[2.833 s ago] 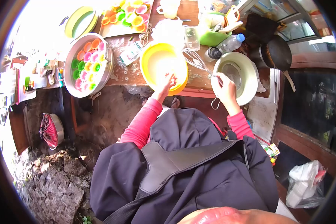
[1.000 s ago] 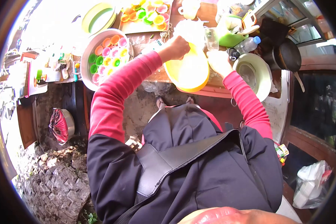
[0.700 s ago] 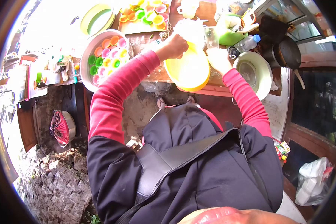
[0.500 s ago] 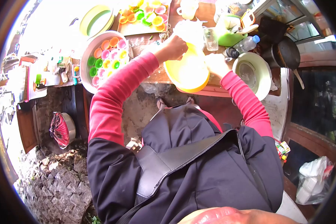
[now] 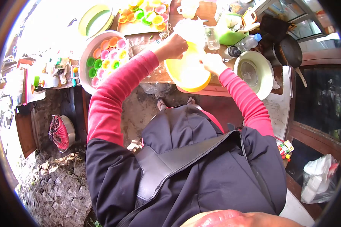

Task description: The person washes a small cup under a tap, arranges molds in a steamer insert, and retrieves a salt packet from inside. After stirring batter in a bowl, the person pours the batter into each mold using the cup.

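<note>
A yellow basin (image 5: 198,88) stands at the table's near edge in front of me, its inside washed out by glare. My left hand (image 5: 175,46) is closed in a fist over its far left rim; whatever the fingers hold is hidden. At the right rim, my right hand (image 5: 215,63) has its fingers curled over the basin's edge. Beyond both hands lies a bright white shape, too overexposed to make out. A clear glass (image 5: 212,39) stands just past my right hand.
To the left, a round pan (image 5: 84,77) holds several colourful moulds; more lie on a tray (image 5: 140,31) behind. A pale tub (image 5: 267,77), a water bottle (image 5: 250,42) and a green container (image 5: 231,38) stand right. A frying pan (image 5: 291,51) is farther right.
My right hand has shifted left, its fingers reaching farther over the basin's rim. My left hand stays closed above the far left rim. The whole view has drifted slightly.
</note>
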`<state>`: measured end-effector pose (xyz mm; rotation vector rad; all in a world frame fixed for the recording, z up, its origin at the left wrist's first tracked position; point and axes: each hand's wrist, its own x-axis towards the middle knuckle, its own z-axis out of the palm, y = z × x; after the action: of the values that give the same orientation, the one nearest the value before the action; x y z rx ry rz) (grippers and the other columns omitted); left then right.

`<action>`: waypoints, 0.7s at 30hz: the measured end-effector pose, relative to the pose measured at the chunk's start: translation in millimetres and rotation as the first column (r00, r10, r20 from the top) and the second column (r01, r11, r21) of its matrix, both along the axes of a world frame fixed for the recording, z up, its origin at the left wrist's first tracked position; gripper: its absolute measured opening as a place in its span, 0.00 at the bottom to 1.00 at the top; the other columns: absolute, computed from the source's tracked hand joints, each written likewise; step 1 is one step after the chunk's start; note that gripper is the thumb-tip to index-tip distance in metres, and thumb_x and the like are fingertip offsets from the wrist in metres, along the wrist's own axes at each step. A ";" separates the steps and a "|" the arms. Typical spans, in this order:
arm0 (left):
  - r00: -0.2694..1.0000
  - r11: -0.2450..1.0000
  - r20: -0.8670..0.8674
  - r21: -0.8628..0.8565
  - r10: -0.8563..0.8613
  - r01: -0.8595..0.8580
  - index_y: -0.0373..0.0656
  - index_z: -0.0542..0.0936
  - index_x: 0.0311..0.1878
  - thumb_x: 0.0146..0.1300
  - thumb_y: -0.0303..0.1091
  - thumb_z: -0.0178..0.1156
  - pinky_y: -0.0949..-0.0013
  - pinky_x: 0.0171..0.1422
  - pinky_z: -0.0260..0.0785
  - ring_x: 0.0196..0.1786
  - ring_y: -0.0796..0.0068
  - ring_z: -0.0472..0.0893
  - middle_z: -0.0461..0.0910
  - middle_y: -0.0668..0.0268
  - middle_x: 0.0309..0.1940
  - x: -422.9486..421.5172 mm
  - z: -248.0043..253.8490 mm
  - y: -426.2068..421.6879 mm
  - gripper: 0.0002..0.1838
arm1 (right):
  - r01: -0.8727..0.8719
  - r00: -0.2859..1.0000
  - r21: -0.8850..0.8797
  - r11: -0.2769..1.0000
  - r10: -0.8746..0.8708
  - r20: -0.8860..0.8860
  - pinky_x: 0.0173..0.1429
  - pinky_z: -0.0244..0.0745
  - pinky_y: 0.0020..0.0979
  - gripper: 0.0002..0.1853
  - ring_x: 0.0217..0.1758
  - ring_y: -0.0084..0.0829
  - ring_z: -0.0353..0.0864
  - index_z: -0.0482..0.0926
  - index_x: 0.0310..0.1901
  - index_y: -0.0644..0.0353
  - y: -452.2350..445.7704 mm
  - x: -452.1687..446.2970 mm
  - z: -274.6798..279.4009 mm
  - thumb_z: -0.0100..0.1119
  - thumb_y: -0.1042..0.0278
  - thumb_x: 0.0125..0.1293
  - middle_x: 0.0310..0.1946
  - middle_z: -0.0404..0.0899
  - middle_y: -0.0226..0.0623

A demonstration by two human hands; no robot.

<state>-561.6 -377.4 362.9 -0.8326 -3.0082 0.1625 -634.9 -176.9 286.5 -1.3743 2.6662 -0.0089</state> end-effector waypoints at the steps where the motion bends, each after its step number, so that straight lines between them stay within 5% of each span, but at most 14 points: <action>1: 1.000 1.000 -0.003 0.001 0.003 -0.003 0.46 0.78 0.17 0.33 0.42 0.65 0.64 0.28 0.67 0.22 0.64 0.77 0.75 0.64 0.15 -0.6 -0.1 -1.1 0.11 | 0.005 1.000 0.089 0.996 -0.005 -0.001 0.33 0.73 0.38 0.11 0.28 0.39 0.80 0.80 0.28 0.52 2.1 4.9 14.9 0.48 0.59 0.55 0.25 0.79 0.41; 4: 0.999 0.999 0.026 -0.015 0.047 -0.046 0.46 0.78 0.17 0.34 0.43 0.65 0.63 0.28 0.67 0.23 0.64 0.77 0.75 0.64 0.15 -0.4 -5.6 -2.9 0.11 | 0.088 0.995 0.188 0.978 -0.094 0.024 0.33 0.73 0.38 0.11 0.29 0.39 0.80 0.79 0.30 0.52 0.9 10.0 55.1 0.48 0.58 0.55 0.26 0.79 0.43; 6: 0.997 0.996 0.006 0.039 0.083 -0.084 0.46 0.78 0.17 0.35 0.43 0.65 0.63 0.28 0.66 0.23 0.65 0.77 0.75 0.64 0.15 -0.9 -6.0 -7.5 0.12 | 0.077 0.996 -0.029 0.997 -0.075 0.055 0.33 0.73 0.39 0.12 0.28 0.38 0.80 0.80 0.28 0.53 -3.4 -1.0 26.2 0.48 0.58 0.56 0.26 0.79 0.44; 7: 0.995 0.994 0.026 0.048 0.094 -0.095 0.45 0.77 0.17 0.38 0.44 0.65 0.63 0.27 0.66 0.23 0.64 0.77 0.74 0.63 0.15 -2.4 -6.5 -8.9 0.13 | 0.035 0.998 0.009 0.999 -0.034 -0.060 0.32 0.74 0.39 0.12 0.28 0.38 0.81 0.80 0.27 0.53 -4.3 -12.4 -24.2 0.47 0.58 0.56 0.26 0.79 0.45; 10: 0.985 0.972 0.069 0.166 0.160 -0.169 0.43 0.77 0.18 0.40 0.43 0.64 0.61 0.28 0.66 0.23 0.61 0.76 0.74 0.60 0.15 4.4 -8.7 -19.7 0.13 | -0.039 0.996 0.072 0.997 0.045 -0.082 0.32 0.74 0.38 0.12 0.28 0.38 0.80 0.80 0.27 0.53 3.4 11.8 9.7 0.48 0.58 0.56 0.26 0.79 0.44; 12: 0.975 0.958 0.100 0.192 0.198 -0.214 0.42 0.77 0.19 0.42 0.43 0.63 0.60 0.29 0.67 0.23 0.59 0.76 0.74 0.59 0.15 11.7 -3.6 -23.3 0.13 | 0.096 0.995 0.114 0.989 -0.098 0.010 0.32 0.74 0.37 0.11 0.27 0.39 0.80 0.80 0.27 0.51 1.0 10.6 56.5 0.49 0.58 0.55 0.24 0.79 0.41; 18: 0.951 0.928 0.178 0.235 0.251 -0.289 0.40 0.77 0.23 0.46 0.43 0.61 0.59 0.31 0.69 0.23 0.57 0.76 0.74 0.56 0.16 26.4 1.5 -28.4 0.14 | -0.078 0.994 -0.053 0.996 0.073 -0.082 0.31 0.73 0.37 0.13 0.27 0.39 0.80 0.80 0.28 0.53 -5.2 4.8 15.8 0.50 0.55 0.54 0.21 0.78 0.40; 20: 0.947 0.913 0.184 0.268 0.264 -0.307 0.40 0.77 0.23 0.47 0.43 0.60 0.59 0.31 0.69 0.23 0.56 0.77 0.74 0.56 0.16 30.1 -2.1 -30.4 0.14 | 0.064 0.997 0.161 0.985 -0.069 0.030 0.33 0.73 0.37 0.11 0.30 0.40 0.79 0.80 0.30 0.51 -7.9 13.4 70.9 0.49 0.58 0.55 0.22 0.78 0.41; 21: 0.945 0.912 0.190 0.268 0.268 -0.312 0.40 0.77 0.23 0.47 0.43 0.60 0.60 0.31 0.69 0.23 0.57 0.77 0.74 0.56 0.16 29.6 -3.9 -30.8 0.14 | 0.094 0.994 0.142 0.985 -0.085 -0.069 0.32 0.72 0.37 0.10 0.30 0.39 0.80 0.80 0.29 0.51 -5.7 -1.9 51.7 0.48 0.60 0.55 0.22 0.78 0.41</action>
<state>-532.0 -408.2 359.1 -0.3824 -3.1630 -0.3566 -636.8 -182.6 338.2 -1.2302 2.7163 0.2173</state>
